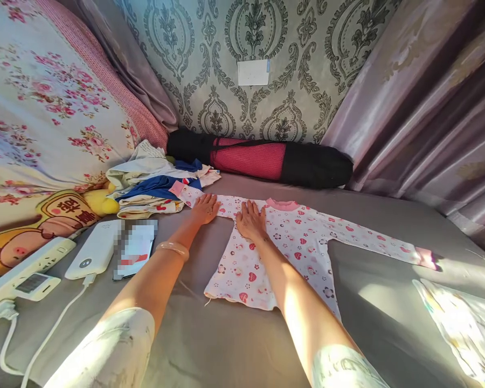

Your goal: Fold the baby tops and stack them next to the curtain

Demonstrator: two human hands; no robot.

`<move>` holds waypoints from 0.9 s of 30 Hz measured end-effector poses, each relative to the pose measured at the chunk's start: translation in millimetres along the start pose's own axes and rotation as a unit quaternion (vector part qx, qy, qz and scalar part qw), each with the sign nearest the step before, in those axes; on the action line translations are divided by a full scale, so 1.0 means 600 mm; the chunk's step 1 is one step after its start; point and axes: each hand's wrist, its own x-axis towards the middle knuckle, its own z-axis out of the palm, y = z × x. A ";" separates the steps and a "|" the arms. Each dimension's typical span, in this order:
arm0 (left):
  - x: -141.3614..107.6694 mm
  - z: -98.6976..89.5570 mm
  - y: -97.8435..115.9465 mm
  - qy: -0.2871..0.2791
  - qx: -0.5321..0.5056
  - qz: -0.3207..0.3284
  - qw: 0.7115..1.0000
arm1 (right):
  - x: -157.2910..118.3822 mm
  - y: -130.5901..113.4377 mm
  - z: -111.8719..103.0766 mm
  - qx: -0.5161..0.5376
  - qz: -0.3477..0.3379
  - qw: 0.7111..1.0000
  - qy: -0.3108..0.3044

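A small long-sleeved shirt [299, 242], white with pink hearts and flowers, lies spread on the grey sheet [226, 345], with pink cuffs and a pink collar. My left hand [206, 209] rests flat on its left sleeve, fingers pointing away from me. Flat on the upper left of the shirt body, near the shoulder, is my right hand [251, 220]. Neither hand grips the cloth. The right sleeve stretches out untouched to the right. Beyond my left hand, a pile of folded clothes [153, 180] touches or lies close to the left cuff.
A black and pink rolled bag [258, 159] lies along the patterned wall. At the left are a phone [135, 250], a white power bank [95, 250] with a cable, a power strip [36, 264] and a yellow plush [44, 231]. Another patterned cloth [464, 328] lies at the right.
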 end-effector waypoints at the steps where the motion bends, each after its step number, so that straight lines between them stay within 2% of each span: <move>1: -0.001 -0.002 -0.012 0.011 0.010 -0.009 1.000 | 0.000 0.000 0.000 0.000 -0.001 1.000 0.002; 4: -0.002 -0.004 -0.038 0.038 0.028 -0.025 0.999 | 0.000 0.001 0.001 -0.001 -0.003 1.000 0.004; 6: 0.000 -0.002 -0.046 0.034 0.034 -0.031 0.998 | 0.001 0.001 0.003 -0.001 -0.003 1.000 0.002; 11: 0.001 0.001 -0.043 0.023 0.040 -0.033 0.998 | 0.004 0.002 0.006 0.015 -0.001 1.000 0.003; 13: -0.007 -0.002 -0.034 0.047 0.048 -0.033 0.997 | 0.006 0.006 -0.004 0.048 -0.008 0.999 -0.008; 15: -0.020 -0.009 -0.022 0.097 0.050 -0.030 0.994 | 0.006 0.019 -0.024 0.106 -0.015 0.994 -0.035; 17: -0.039 -0.018 -0.008 0.141 0.038 -0.030 0.989 | -0.004 0.045 -0.049 0.129 -0.006 0.991 -0.029; 18: -0.050 -0.023 0.000 0.148 0.031 -0.035 0.988 | -0.015 0.063 -0.062 0.157 -0.009 0.988 -0.005; 20: -0.075 -0.037 0.017 0.120 0.023 -0.051 0.991 | -0.050 0.106 -0.088 0.164 0.008 0.986 0.018; 24: -0.130 -0.065 0.053 -0.006 0.009 -0.062 0.998 | -0.158 0.197 -0.131 0.154 0.104 0.980 0.064; 27: -0.171 -0.077 0.075 -0.082 -0.016 -0.060 0.995 | -0.245 0.244 -0.151 0.109 0.141 0.984 0.029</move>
